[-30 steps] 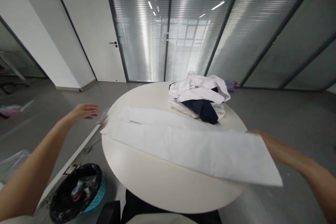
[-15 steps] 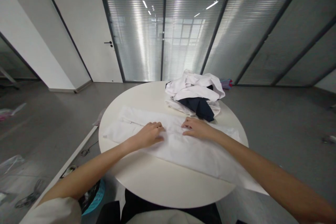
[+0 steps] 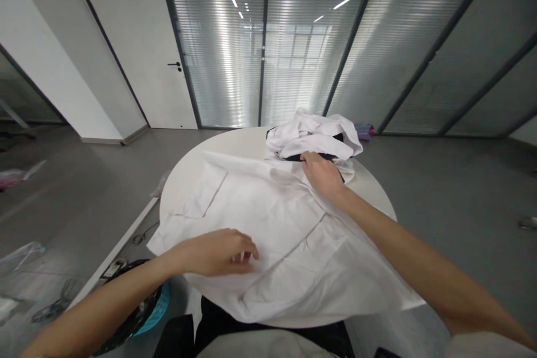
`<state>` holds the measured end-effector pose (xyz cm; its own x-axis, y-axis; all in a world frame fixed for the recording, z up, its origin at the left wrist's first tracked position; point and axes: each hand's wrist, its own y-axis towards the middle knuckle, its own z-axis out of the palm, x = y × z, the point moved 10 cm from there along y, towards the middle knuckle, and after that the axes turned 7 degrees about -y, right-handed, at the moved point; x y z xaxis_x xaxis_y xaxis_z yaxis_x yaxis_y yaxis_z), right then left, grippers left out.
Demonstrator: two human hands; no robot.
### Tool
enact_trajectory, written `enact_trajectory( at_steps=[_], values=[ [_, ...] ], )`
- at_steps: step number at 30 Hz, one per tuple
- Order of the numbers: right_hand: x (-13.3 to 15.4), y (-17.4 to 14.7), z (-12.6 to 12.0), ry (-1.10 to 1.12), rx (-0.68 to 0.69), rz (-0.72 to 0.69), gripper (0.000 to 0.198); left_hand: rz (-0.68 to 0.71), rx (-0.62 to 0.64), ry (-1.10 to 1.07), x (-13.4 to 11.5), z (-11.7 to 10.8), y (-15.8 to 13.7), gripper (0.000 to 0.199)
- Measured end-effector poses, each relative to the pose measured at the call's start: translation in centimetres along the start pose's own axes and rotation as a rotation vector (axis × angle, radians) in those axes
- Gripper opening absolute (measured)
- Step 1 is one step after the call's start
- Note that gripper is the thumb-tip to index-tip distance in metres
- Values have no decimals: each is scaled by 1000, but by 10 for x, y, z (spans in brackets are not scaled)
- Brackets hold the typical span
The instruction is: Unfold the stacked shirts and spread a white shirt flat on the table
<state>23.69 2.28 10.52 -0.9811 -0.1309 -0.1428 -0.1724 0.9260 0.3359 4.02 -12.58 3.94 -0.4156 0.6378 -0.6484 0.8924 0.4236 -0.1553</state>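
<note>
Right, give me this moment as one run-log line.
left hand: loosely open over white garment | right hand: at garment's far edge, near clothes pile | garment: spread across round table

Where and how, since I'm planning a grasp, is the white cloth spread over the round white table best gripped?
Likely grip the white cloth by its right corner, from the right: it juts past the table, exposing a pinchable edge.

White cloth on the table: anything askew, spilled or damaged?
Somewhat askew: the white cloth lies slanted and creased, one corner sticking out past the near right edge of the round table, so it isn't squared up. No spill or tear visible.
</note>
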Motion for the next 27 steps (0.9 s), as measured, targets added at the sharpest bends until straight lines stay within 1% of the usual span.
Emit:
enact_trajectory(
  at_steps=[1,3,4,5,6,7,9,10,11,13,14,15,17,19,21,22,23,24,25,27],
  values=[
    [18,-6,6,80,33,-106,29,-54,-116,62,15,-12,8,25],
    [57,-27,22,232,121,-335,24,-204,-338,242,48,-34,17,31],
    [71,-37,31,283,165,-415,25,-286,-419,325,64,-41,19,37],
    [80,-46,40,310,198,-454,31,-357,-468,383,78,-46,20,45],
    [84,-51,49,315,217,-458,38,-405,-489,408,90,-47,22,52],
    [85,-53,57,304,227,-448,40,-424,-489,399,98,-46,24,57],
    [87,-55,69,271,241,-440,30,-399,-473,316,107,-41,29,58],
    [88,-55,72,256,245,-447,24,-376,-460,261,107,-39,31,53],
    [90,-55,73,240,244,-463,20,-356,-439,212,105,-37,33,43],
    [95,-55,69,208,226,-494,20,-342,-391,169,99,-33,36,18],
    [95,-54,64,199,209,-494,19,-341,-371,174,95,-33,37,8],
    [94,-53,57,206,186,-480,18,-333,-362,182,90,-34,37,7],
    [86,-50,36,310,122,-414,16,-287,-375,142,80,-42,35,14],
    [71,-48,11,521,46,-314,14,-214,-418,-4,76,-56,31,28],
    [50,-51,-10,762,-19,-193,13,-167,-458,-161,82,-73,28,44],
    [41,-55,-17,870,-30,-135,14,-161,-465,-203,88,-80,28,48],
    [34,-61,-21,964,-23,-86,16,-153,-454,-199,94,-85,30,47],
    [31,-67,-22,1041,6,-56,20,-136,-423,-150,99,-88,34,42],
    [30,-74,-22,1099,49,-43,24,-111,-381,-66,103,-87,39,37],
    [33,-87,-20,1144,130,-48,29,-53,-294,131,106,-79,49,34]
  ],
)
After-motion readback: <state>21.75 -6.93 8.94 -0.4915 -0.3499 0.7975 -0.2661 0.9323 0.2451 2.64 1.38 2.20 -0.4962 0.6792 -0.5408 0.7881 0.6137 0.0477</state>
